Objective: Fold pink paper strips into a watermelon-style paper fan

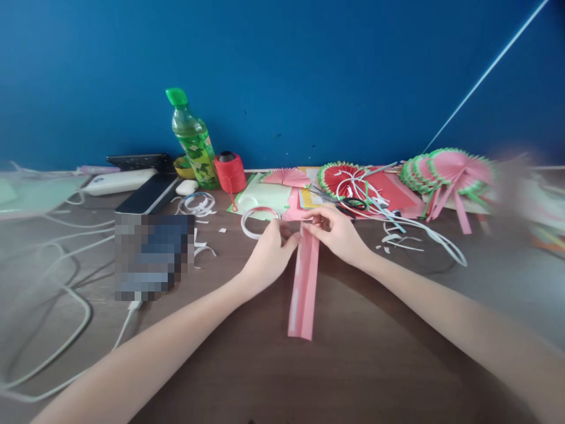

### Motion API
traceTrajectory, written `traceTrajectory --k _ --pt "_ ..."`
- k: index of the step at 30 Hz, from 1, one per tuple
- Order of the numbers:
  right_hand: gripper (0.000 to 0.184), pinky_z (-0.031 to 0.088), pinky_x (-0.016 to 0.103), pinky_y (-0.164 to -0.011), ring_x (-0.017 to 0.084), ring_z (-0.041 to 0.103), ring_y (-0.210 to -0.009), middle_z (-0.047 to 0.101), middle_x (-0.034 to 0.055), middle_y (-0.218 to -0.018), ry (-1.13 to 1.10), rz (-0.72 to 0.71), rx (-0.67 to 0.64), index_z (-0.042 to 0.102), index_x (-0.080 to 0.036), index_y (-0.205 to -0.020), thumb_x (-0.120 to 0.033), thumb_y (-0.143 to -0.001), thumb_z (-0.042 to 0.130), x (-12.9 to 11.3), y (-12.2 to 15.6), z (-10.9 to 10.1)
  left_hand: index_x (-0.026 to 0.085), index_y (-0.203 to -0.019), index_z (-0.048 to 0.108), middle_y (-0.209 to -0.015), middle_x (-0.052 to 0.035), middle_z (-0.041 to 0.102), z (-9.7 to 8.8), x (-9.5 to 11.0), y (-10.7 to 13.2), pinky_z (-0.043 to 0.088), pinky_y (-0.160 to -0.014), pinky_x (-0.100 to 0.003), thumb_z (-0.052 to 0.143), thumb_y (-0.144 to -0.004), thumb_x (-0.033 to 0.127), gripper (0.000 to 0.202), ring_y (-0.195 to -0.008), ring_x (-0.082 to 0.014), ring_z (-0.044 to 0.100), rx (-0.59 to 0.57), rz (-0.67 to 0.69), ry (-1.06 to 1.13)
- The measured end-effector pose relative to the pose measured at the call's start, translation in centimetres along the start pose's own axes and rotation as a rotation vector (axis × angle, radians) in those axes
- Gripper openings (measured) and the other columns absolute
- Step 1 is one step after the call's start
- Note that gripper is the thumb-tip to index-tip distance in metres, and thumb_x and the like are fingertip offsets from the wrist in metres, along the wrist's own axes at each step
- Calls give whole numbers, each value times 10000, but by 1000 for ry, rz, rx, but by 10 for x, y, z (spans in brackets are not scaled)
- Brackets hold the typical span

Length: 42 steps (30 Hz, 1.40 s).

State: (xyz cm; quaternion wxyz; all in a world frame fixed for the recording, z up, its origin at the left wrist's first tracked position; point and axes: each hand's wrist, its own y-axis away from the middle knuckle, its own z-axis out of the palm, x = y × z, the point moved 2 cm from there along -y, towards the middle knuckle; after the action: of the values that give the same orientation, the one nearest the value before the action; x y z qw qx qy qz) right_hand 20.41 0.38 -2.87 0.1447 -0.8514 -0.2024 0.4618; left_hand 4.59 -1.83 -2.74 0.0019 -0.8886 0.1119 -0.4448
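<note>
A long pink folded paper strip (pixel 303 288) lies on the brown table (pixel 353 353), running toward me. My left hand (pixel 269 256) pinches its far end from the left, fingers closed on the paper. My right hand (pixel 338 232) pinches the same far end from the right, fingers curled on the fold. A roll of white tape (pixel 256 221) lies just beyond my left hand. Scissors with black handles (pixel 348 205) rest just behind my right hand.
A green bottle (pixel 193 138) and a red thread spool (pixel 230 172) stand at the back by the blue wall. Watermelon-style paper fans (pixel 445 171) lie at the back right. White paper scraps, a phone (pixel 148 194) and white cables (pixel 66 294) crowd the left.
</note>
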Motion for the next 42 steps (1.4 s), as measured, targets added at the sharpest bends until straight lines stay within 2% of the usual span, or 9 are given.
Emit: traceTrajectory --k 3,7,13,21,24,27,29,34,42 --pt "109 420 276 -628 140 484 -688 487 10 -746 -24 -47 33 621 -191 -880 -222 -784 580 -6 3 2 163 -820 547 -776 -18 611 -3 -1 -4 433 -687 -273 434 -849 398 262 -719 -145 563 -82 -2 98" --pt "115 412 273 -618 130 473 -670 489 13 -771 -31 -41 6 622 -188 -881 -236 -785 580 -6 5 6 162 -687 545 -658 16 571 -1 1 -2 381 -611 -246 425 -846 295 240 -625 -122 512 -110 49 17" --pt "147 381 270 -620 126 487 -651 565 7 -703 -101 47 -135 601 -170 -689 -240 -800 535 -1 4 9 164 -712 574 -650 12 582 0 0 -1 368 -599 -248 424 -832 282 225 -612 -125 504 -90 56 -18" --pt "206 374 271 -631 125 459 -645 502 -7 -655 -119 68 -94 574 -173 -659 -272 -824 501 2 2 6 166 -711 576 -681 17 601 0 -2 -1 382 -631 -241 413 -781 202 181 -651 -125 520 -70 102 36" --pt "128 408 273 -651 133 496 -693 533 7 -741 -127 60 -44 580 -185 -756 -272 -823 513 2 4 7 166 -712 578 -676 20 597 1 -4 -1 383 -632 -240 411 -774 215 185 -652 -126 515 -50 96 57" --pt "120 442 272 -636 135 521 -730 526 34 -899 -119 -10 124 538 -204 -887 -258 -783 567 0 7 5 163 -705 577 -664 19 591 1 -5 0 381 -615 -234 420 -760 219 175 -645 -126 508 -16 63 83" --pt "82 460 289 -671 142 531 -755 511 41 -915 -46 -99 169 541 -211 -856 -226 -779 566 -5 9 4 162 -703 580 -644 22 581 1 -5 1 380 -599 -229 424 -760 219 175 -627 -121 500 3 49 96" --pt "91 445 355 -838 189 563 -912 587 49 -894 79 -194 76 616 -212 -788 -147 -788 553 -11 11 8 164 -810 646 -747 4 659 2 -5 2 419 -650 -239 439 -802 249 223 -693 -132 570 8 61 140" --pt "118 435 389 -825 198 586 -851 671 37 -852 155 -260 72 651 -212 -750 -135 -787 569 -11 12 11 185 -927 697 -864 -4 715 2 -4 5 454 -697 -250 456 -825 266 274 -782 -156 626 -1 90 167"
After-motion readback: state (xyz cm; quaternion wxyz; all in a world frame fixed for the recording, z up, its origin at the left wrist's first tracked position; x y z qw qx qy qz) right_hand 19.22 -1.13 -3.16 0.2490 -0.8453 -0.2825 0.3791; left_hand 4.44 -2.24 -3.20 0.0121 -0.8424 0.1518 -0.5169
